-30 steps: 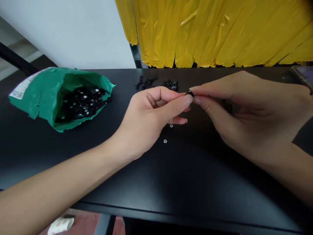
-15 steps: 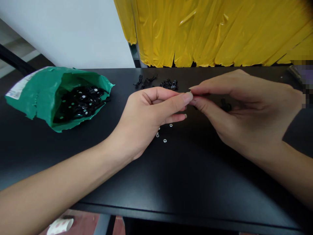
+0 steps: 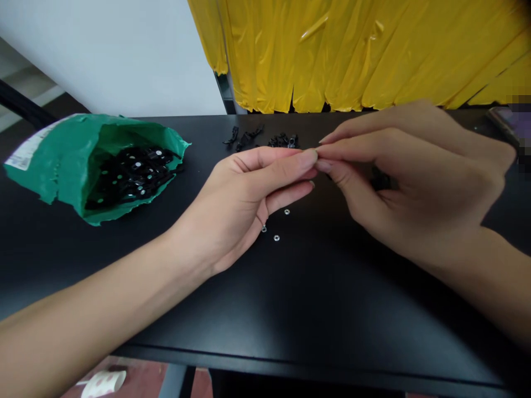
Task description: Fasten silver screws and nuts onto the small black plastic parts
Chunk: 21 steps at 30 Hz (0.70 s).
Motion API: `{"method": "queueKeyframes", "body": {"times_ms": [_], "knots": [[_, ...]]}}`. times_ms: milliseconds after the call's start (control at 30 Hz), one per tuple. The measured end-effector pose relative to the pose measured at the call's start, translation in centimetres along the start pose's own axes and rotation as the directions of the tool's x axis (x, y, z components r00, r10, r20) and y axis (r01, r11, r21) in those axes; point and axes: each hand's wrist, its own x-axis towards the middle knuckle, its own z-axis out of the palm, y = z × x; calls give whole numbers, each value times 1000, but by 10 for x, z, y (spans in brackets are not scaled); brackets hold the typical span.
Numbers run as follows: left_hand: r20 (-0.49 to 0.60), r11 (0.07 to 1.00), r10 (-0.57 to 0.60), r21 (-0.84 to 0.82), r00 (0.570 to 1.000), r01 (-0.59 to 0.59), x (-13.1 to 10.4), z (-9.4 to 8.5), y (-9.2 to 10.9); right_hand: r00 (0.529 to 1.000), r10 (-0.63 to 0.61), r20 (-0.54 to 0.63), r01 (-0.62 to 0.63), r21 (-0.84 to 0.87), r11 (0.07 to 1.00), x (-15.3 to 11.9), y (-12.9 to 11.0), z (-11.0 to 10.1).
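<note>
My left hand (image 3: 253,193) is closed in a pinch, thumb against index finger, over the middle of the black table (image 3: 232,326). Meeting it fingertip to fingertip, my right hand (image 3: 418,177) is pinched too. Whatever lies between the fingertips is hidden or too small to make out. Below the hands, several small silvery rings (image 3: 276,238) lie on the tabletop, partly covered by my left hand. Just beyond the fingers are small black plastic parts (image 3: 286,141). Another dark object shows behind my right thumb, mostly covered.
To the left, an open green plastic bag (image 3: 66,160) holds many black parts with shiny round spots. More black pieces (image 3: 244,138) lie near the back edge. Yellow plastic sheeting (image 3: 352,55) hangs behind. At far right is a partly blurred flat object (image 3: 504,130).
Both hands stay pinched together at the fingertips. My right hand has turned slightly, its fingers shifting and the back of the hand showing more. The whole view has moved a little.
</note>
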Motion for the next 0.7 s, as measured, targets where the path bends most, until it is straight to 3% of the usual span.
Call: {"method": "queueKeyframes", "body": {"times_ms": [233, 367, 467, 600, 700], "knots": [[0, 998, -24, -58, 1000, 24, 0, 2, 2, 995, -96, -28, 91, -159, 983, -1, 4, 5], [-26, 997, -2, -81, 1000, 0, 0, 4, 3, 994, -18, -107, 13, -51, 999, -1, 1, 9], [-34, 996, -15, -87, 999, 12, -1, 4, 4, 995, 40, -90, -35, 58, 998, 0, -4, 9], [40, 993, -48, -108, 998, 52, -2, 1, 3, 987, 85, -136, -67, 136, 988, -1, -7, 9], [65, 994, -62, -87, 996, 67, -1, 0, 2, 986, 127, -104, -112, 140, 984, -3, -7, 10]]}}
